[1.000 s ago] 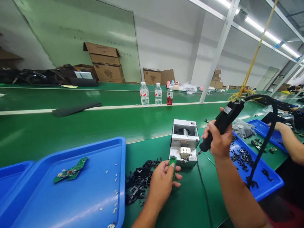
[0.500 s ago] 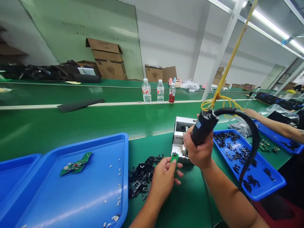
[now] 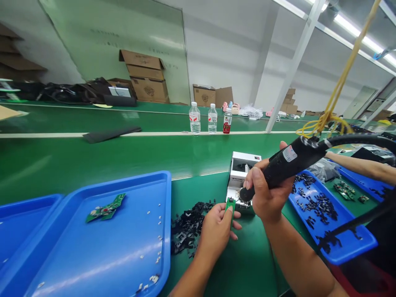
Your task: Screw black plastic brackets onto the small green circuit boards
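Note:
My left hand [image 3: 220,225] pinches a small green circuit board [image 3: 230,205] between thumb and fingers, with a small black part at its far end. My right hand [image 3: 270,189] is wrapped round a black electric screwdriver [image 3: 291,160], tilted so its round dark nose points down and left. That nose is over the front of a white screw feeder [image 3: 237,181]; the bit's tip cannot be made out. Loose black plastic parts [image 3: 192,226] lie in a heap beside my left hand.
A large blue tray [image 3: 123,251] at left holds green boards [image 3: 107,208] and white bits. Another blue tray [image 3: 349,247] at right carries black parts. A yellow cord [image 3: 343,78] suspends the screwdriver. Bottles [image 3: 194,119] stand behind. Another person's arm [image 3: 361,165] reaches in from the right.
My right hand has tipped the screwdriver from steep to more slanted, its top swinging right and its nose toward the feeder. My left hand keeps its hold on the board.

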The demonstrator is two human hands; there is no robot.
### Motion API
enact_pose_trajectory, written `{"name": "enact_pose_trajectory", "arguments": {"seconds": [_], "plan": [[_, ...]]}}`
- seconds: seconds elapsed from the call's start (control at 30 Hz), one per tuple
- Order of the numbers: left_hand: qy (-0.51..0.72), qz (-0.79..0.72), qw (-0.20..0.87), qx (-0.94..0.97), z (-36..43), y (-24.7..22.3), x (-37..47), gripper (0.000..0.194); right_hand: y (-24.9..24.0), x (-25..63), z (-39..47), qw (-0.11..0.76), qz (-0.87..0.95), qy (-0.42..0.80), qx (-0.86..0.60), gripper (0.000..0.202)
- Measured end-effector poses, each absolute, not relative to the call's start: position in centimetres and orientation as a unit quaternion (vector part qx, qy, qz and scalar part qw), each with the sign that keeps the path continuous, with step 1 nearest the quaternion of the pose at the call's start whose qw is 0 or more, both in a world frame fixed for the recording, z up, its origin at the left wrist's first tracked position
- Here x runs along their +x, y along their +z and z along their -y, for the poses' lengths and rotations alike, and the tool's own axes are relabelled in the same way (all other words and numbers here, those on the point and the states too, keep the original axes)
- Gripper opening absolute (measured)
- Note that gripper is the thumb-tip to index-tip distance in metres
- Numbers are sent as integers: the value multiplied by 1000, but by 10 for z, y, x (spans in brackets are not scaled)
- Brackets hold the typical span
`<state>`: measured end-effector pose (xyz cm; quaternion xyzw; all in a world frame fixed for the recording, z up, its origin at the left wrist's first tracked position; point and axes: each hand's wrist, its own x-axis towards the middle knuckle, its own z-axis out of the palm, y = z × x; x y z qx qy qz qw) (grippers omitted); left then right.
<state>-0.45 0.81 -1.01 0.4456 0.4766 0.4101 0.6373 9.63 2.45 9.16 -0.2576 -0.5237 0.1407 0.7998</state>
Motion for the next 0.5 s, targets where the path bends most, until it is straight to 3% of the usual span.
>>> {"name": "enact_pose_trajectory", "arguments": {"seconds": [0.17, 0.5], "plan": [[411, -475, 640, 443, -6, -7, -5, 34, 86, 94, -31, 795, 539, 152, -233, 29], [410, -469, 644, 444, -5, -5, -4, 35, 69, 94, -31, 761, 573, 142, -269, 30]]}}
